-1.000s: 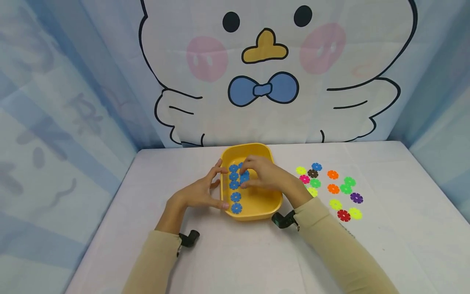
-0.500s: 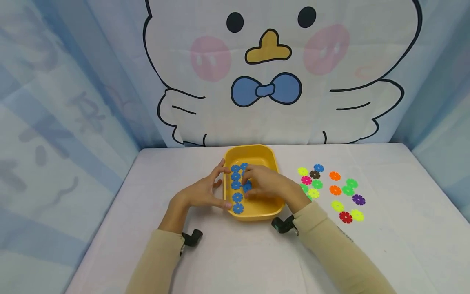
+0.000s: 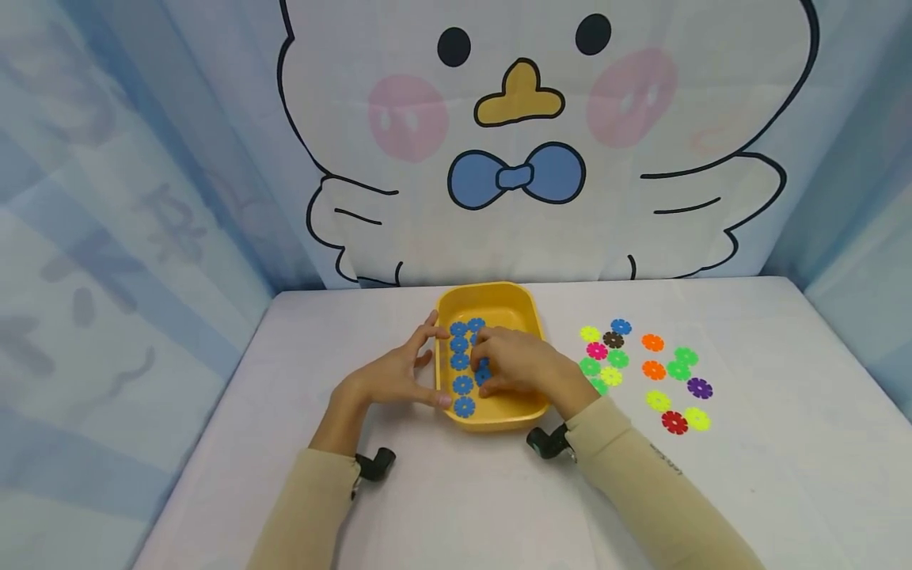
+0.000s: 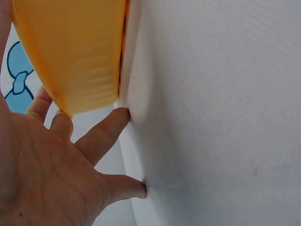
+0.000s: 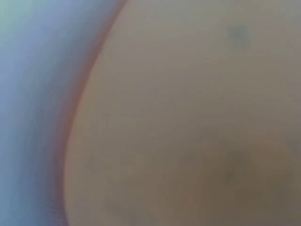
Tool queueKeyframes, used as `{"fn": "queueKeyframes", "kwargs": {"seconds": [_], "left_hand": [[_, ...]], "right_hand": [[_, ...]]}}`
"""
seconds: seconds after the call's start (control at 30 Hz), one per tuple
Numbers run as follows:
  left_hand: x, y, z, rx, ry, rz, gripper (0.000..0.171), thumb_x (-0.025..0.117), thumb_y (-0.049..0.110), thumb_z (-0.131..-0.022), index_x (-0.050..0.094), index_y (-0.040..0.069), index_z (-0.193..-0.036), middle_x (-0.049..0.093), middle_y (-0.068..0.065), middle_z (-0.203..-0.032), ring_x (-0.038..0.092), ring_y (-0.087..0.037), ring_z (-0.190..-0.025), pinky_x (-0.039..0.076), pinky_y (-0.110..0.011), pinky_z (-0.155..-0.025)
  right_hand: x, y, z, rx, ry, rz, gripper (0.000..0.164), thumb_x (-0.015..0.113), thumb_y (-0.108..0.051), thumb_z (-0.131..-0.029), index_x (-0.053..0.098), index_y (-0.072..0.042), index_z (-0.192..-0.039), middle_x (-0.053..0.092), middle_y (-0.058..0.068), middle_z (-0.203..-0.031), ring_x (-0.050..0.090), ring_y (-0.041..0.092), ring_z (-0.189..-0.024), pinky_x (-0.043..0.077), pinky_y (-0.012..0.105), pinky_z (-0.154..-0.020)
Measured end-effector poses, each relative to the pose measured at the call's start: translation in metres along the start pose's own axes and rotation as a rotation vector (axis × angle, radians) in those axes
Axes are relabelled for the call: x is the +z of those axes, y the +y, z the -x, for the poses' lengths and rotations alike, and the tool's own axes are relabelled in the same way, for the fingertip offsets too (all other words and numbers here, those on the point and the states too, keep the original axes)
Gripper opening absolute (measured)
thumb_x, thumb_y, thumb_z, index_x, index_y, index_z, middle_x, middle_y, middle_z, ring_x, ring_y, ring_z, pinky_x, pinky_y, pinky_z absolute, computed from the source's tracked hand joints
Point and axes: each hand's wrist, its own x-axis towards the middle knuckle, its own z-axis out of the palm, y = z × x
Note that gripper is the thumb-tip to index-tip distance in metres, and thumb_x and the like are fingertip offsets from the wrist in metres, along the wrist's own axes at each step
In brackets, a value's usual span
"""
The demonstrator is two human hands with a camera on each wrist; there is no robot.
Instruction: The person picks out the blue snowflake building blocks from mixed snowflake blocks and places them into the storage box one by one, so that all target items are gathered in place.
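Inside a yellow tray (image 3: 502, 297) in the head view lie several blue flower-shaped discs (image 3: 463, 385), set in two columns along its left side. My left hand (image 3: 392, 372) rests at the tray's left rim with fingers spread, the index finger and thumb touching the edge. Those spread fingers show beside the tray wall (image 4: 80, 56) in the left wrist view. Over the second column, my right hand (image 3: 520, 362) has curled fingers and pinches a blue disc (image 3: 482, 376) near the tray floor. Its fingers partly cover the discs around it.
Right of the tray, loose flower-shaped discs (image 3: 654, 370) in several colours lie on the white-covered table (image 3: 769, 475). A printed cloth backdrop (image 3: 513, 237) hangs behind the table. A blurred, close surface fills most of the right wrist view.
My right hand has moved down the second column, toward the near side of the tray, with a blue disc at its fingertips. My left hand keeps its place at the rim.
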Motion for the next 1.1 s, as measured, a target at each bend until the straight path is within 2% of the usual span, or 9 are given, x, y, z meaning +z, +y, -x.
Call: {"fn": "queueKeyframes", "kwargs": {"seconds": [0.17,0.5,0.67,0.87,0.97,1.1], "left_hand": [[0.001,-0.001,0.001,0.003,0.014,-0.004,0.099,0.091,0.037,-0.079,0.026,0.027,-0.154,-0.015,0.018,-0.170,0.036,-0.037,-0.150,0.028,-0.051,-0.124],[0.001,-0.002,0.001,0.000,0.017,0.010,0.099,0.091,0.035,-0.078,0.027,0.026,-0.153,-0.014,0.015,-0.171,0.036,-0.038,-0.150,0.028,-0.049,-0.124],[0.001,-0.001,0.001,0.002,0.016,-0.009,0.099,0.091,0.038,-0.078,0.027,0.027,-0.153,-0.014,0.015,-0.171,0.037,-0.037,-0.149,0.029,-0.049,-0.124],[-0.001,0.002,0.002,-0.009,0.022,-0.035,0.098,0.091,0.040,-0.078,0.028,0.029,-0.152,-0.012,0.015,-0.171,0.039,-0.036,-0.148,0.029,-0.049,-0.124],[-0.001,0.003,0.002,-0.021,0.018,-0.042,0.097,0.091,0.039,-0.078,0.028,0.030,-0.152,-0.012,0.015,-0.172,0.039,-0.036,-0.149,0.029,-0.051,-0.124],[0.001,0.004,0.001,-0.039,0.021,-0.056,0.098,0.091,0.039,-0.077,0.028,0.031,-0.152,-0.012,0.016,-0.171,0.040,-0.036,-0.148,0.029,-0.052,-0.124]], "right_hand": [[0.002,-0.001,-0.001,-0.006,0.012,0.027,0.033,0.084,-0.045,-0.083,0.077,-0.024,-0.108,0.061,-0.002,-0.122,0.056,0.018,-0.107,0.050,0.036,-0.103],[0.002,-0.004,0.000,0.044,-0.006,0.012,0.033,0.084,-0.047,-0.082,0.076,-0.027,-0.107,0.059,-0.006,-0.121,0.056,0.015,-0.106,0.052,0.035,-0.102],[0.002,-0.003,0.002,0.023,0.018,0.008,0.035,0.083,-0.048,-0.084,0.075,-0.025,-0.108,0.061,-0.006,-0.121,0.057,0.015,-0.109,0.051,0.035,-0.104],[0.004,0.001,0.002,-0.042,0.102,-0.025,0.032,0.077,-0.046,-0.092,0.075,-0.019,-0.109,0.065,-0.003,-0.110,0.057,0.014,-0.098,0.053,0.033,-0.098],[0.002,0.004,0.002,-0.055,0.118,-0.082,0.026,0.074,-0.041,-0.095,0.075,-0.019,-0.108,0.066,-0.002,-0.108,0.059,0.015,-0.099,0.053,0.033,-0.097],[-0.004,0.006,0.002,-0.067,0.137,-0.240,0.019,0.073,-0.034,-0.097,0.076,-0.019,-0.108,0.068,-0.001,-0.109,0.062,0.022,-0.104,0.053,0.036,-0.098]]}}
